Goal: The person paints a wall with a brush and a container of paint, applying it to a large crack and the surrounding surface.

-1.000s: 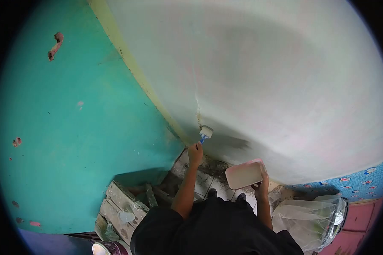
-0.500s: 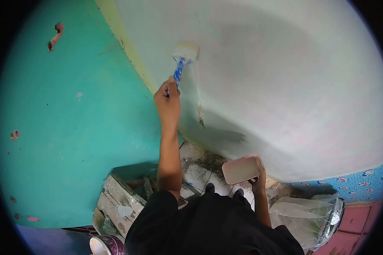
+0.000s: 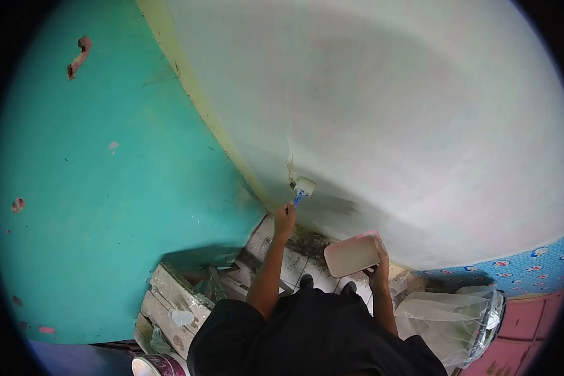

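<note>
A paintbrush (image 3: 303, 189) with a blue-and-white handle and pale bristles is gripped in my left hand (image 3: 285, 220). Its bristles are low on the whitish wall (image 3: 413, 131), right beside the chipped, cracked patch (image 3: 290, 168). Lower and to the right, my right hand (image 3: 378, 272) has its fingers around the edge of a shallow pink tub (image 3: 353, 257). Pale, paint-like liquid shows inside the tub, which is held out in front of my body.
A turquoise wall (image 3: 106, 188) meets the whitish one at a yellowish corner strip (image 3: 197, 94). At the lower left are a worn wooden box (image 3: 169, 301) and a paint bucket (image 3: 160, 365). Clear plastic sheeting (image 3: 442, 319) covers something at the lower right. Below lies dirty tiled floor (image 3: 291, 269).
My left hand has brought the paintbrush down the whitish wall, from high up to beside the chipped patch. My right hand and the tub have barely shifted.
</note>
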Demonstrator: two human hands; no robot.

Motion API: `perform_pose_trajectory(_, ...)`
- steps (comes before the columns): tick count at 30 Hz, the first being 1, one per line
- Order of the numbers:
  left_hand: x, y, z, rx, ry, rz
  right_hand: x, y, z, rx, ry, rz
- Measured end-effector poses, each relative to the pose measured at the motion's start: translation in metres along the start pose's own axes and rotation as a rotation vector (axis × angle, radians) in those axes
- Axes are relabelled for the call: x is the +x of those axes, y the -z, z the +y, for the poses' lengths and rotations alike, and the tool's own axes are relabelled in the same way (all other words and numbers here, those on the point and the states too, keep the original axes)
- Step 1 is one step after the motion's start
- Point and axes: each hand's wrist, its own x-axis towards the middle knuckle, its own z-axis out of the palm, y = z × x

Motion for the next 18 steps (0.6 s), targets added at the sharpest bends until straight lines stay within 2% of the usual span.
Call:
perform_pose_trajectory(2,0.004,0.004,0.004,0.08,0.023,-0.006,0.002,0.002,0.001,0.008,0.008,0.027)
perform_pose_trajectory(10,0.048,0.107,0.256,0.115,-0.165,0.153,0.003,-0.002,-0.001,0.035,0.031,0.001)
perform_pose_trajectory(12,0.042,0.129,0.308,-0.072,-0.118,0.143,0.004,-0.001,0.007,0.046,0.038,-0.007)
perform_pose_trajectory(13,0.038,0.136,0.332,-0.155,-0.157,0.172,0.003,-0.002,0.009,0.041,0.023,0.003)
perform_pose_trajectory(18,0.05,0.123,0.347,-0.409,-0.319,0.246,0.003,0.001,0.019,0.042,0.004,0.003)
